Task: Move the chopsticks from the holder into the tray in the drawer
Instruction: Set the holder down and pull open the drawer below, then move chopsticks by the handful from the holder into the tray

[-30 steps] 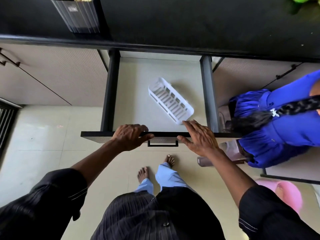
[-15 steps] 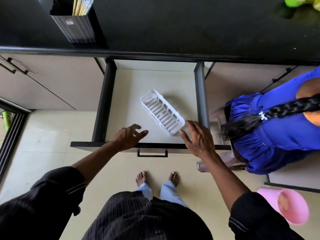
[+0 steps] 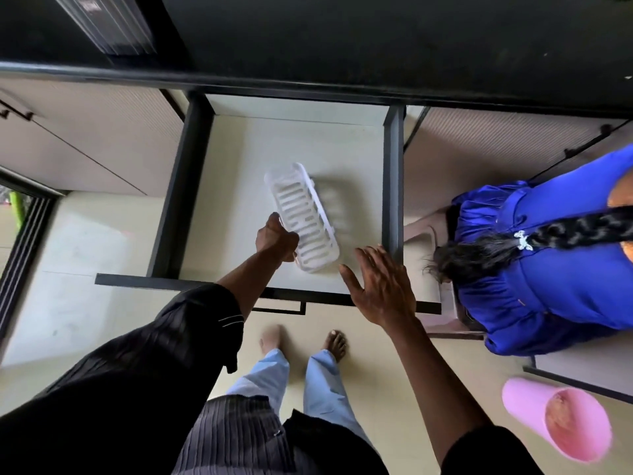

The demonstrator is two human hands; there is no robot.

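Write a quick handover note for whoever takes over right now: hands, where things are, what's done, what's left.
Left hand: closed on the near-left edge of the white tray, which looks blurred.
Right hand: open, empty, over the drawer front beside the tray.
Holder: on the counter, top left, mostly cut off; chopsticks not visible.
Done: drawer open, tray inside.
Left: move all chopsticks into the tray.

The left hand (image 3: 276,238) is curled closed with arm outstretched, while the right hand (image 3: 382,286) hovers open, fingers (image 3: 373,257) spread.
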